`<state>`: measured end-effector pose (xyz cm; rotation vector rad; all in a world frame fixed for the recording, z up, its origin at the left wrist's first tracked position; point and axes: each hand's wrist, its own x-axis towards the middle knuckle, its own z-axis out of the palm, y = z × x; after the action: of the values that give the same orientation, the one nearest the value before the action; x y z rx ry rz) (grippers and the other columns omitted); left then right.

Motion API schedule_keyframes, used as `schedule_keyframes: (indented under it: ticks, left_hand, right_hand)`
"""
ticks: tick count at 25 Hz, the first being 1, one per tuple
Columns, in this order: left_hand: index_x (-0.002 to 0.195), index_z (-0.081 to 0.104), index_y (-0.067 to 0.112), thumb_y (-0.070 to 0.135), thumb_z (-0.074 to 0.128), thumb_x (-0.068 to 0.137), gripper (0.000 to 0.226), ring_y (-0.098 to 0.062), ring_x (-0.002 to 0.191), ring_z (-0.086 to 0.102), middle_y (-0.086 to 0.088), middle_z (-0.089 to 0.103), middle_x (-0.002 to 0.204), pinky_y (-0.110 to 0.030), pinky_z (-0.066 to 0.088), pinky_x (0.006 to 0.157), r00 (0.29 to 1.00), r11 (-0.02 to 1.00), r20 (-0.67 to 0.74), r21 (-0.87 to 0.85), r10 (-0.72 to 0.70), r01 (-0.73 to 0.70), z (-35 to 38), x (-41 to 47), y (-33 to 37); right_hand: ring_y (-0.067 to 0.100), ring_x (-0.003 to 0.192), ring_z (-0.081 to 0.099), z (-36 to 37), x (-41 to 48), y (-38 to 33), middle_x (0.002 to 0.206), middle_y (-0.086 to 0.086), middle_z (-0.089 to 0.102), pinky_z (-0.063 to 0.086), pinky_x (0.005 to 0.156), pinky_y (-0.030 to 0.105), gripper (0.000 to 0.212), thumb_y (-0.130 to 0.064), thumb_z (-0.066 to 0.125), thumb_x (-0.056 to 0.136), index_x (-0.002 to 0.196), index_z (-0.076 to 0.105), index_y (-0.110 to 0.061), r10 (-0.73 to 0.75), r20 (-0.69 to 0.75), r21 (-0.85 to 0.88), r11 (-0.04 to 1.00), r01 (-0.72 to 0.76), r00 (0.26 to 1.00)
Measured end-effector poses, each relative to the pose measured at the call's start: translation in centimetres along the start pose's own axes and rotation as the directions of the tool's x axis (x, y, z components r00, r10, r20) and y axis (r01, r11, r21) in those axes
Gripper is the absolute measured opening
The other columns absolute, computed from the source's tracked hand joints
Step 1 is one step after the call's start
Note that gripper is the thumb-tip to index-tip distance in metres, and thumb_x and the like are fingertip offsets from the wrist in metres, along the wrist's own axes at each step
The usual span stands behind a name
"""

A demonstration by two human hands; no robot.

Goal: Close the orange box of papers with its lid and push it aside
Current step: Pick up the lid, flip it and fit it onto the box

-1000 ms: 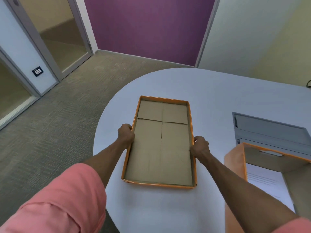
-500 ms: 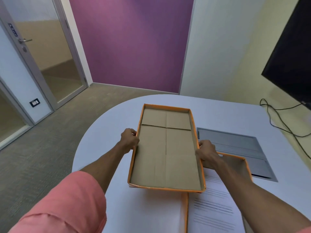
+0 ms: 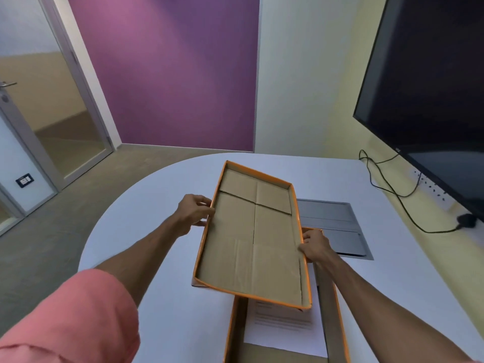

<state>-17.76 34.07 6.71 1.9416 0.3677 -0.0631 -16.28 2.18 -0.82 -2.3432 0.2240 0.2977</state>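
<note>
The orange lid (image 3: 251,239) is lifted off the table, its brown cardboard inside facing up, tilted and turned slightly clockwise. My left hand (image 3: 193,214) grips its left long edge and my right hand (image 3: 315,246) grips its right long edge. Below the lid's near end stands the open orange box (image 3: 235,334), with a white printed sheet of paper (image 3: 282,328) lying inside. The lid covers the box's far part.
The white table (image 3: 162,279) has a rounded left edge. A grey cable hatch (image 3: 332,221) is set into it behind the box. A black screen (image 3: 432,95) hangs at right with a cable and plug (image 3: 466,221) below. Glass doors at left.
Both hands have carried the lid to the right, off the table and over the open box, tilting and turning it. The view has swung right and up.
</note>
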Motion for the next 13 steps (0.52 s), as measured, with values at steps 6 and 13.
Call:
schedule_keyframes:
  ticks: [6, 13]
  left_hand:
    - [0.112, 0.07, -0.003, 0.008, 0.073, 0.083, 0.032, -0.014, 0.072, 0.065, -0.014, 0.069, 0.097, -0.019, 0.051, 0.052, 0.992, 0.995, -0.083, -0.017, 0.098, -0.1, 2.6, -1.4, 4.4]
    - [0.091, 0.073, -0.006, 0.017, 0.081, 0.074, 0.03, -0.021, 0.067, 0.07, -0.019, 0.073, 0.091, -0.026, 0.059, 0.054, 0.969, 0.989, -0.216, -0.062, 0.117, -0.133, 5.6, -2.7, 9.3]
  right_hand:
    - [0.027, 0.066, 0.06, -0.6, -0.5, 2.4, 0.077, 0.023, 0.06, 0.055, 0.062, 0.038, 0.002, 0.0, 0.061, 0.08, 0.078, 0.062, 0.002, 0.066, 0.098, 0.041, 0.997, -0.071, 0.993]
    - [0.02, 0.069, 0.045, -4.7, -2.2, -5.0, 0.07, 0.006, 0.047, 0.036, 0.063, 0.029, 0.03, -0.026, 0.061, 0.088, 0.065, 0.046, -0.013, -0.123, -0.083, 0.111, 0.985, 0.132, 0.989]
